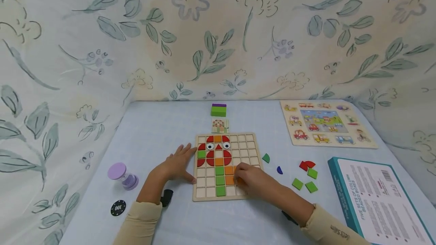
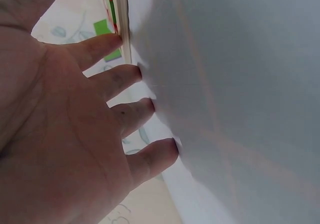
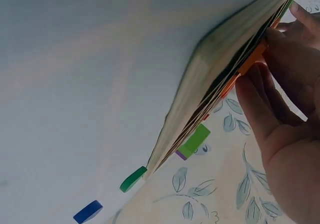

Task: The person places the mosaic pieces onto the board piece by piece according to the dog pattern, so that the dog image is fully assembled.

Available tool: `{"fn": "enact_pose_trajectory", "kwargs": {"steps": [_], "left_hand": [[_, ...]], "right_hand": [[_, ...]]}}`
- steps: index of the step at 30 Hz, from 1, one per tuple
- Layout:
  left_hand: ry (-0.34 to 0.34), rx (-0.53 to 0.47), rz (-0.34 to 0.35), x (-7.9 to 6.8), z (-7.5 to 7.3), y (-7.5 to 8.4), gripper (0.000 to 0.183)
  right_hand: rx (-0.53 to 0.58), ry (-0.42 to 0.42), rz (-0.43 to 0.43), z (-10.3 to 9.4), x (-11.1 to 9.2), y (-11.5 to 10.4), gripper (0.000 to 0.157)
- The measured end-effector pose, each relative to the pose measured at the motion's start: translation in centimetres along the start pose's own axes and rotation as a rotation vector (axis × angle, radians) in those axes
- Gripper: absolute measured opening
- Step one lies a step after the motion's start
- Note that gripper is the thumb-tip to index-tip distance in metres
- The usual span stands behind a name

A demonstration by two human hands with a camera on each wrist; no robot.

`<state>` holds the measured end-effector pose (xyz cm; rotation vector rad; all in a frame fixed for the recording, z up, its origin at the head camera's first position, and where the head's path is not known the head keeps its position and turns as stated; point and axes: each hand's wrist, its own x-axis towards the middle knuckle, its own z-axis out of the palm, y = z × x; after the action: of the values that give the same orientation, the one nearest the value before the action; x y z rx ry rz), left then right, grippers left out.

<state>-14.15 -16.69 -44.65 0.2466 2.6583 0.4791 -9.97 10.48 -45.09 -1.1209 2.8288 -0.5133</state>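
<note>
A wooden grid board (image 1: 242,153) lies mid-table, partly filled with red, orange and green pieces and two eye discs (image 1: 226,146). My left hand (image 1: 173,165) rests with spread fingers at its left edge; in the left wrist view the fingertips (image 2: 134,73) touch the tabletop beside the board. Over the board's lower right, my right hand (image 1: 255,180) pinches an orange square piece (image 3: 253,58) between thumb and fingers, just at the grid surface. Two orange squares (image 1: 229,170) sit in the grid left of that hand. The hand hides several lower-right cells.
Behind the board are a pattern card (image 1: 219,125) and a green and purple block (image 1: 218,110). To the right lie loose green squares (image 1: 297,183), red pieces (image 1: 309,164), a puzzle board (image 1: 323,124) and a box (image 1: 378,196). A sand timer (image 1: 124,177) and black chip (image 1: 118,208) stand left.
</note>
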Motion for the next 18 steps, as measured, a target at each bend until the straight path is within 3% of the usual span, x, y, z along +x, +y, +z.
{"fn": "enact_pose_trajectory", "kwargs": {"steps": [5, 11, 18], "left_hand": [[0.005, 0.002, -0.002, -0.10, 0.06, -0.09, 0.108], [0.001, 0.001, -0.009, -0.11, 0.18, 0.00, 0.109], [0.000, 0.003, -0.011, -0.08, 0.14, -0.02, 0.109]], "right_hand": [[-0.077, 0.013, -0.009, 0.00, -0.18, 0.09, 0.011], [-0.034, -0.017, 0.010, -0.14, -0.47, 0.29, 0.016], [-0.055, 0.022, -0.033, -0.03, -0.40, 0.36, 0.016]]}}
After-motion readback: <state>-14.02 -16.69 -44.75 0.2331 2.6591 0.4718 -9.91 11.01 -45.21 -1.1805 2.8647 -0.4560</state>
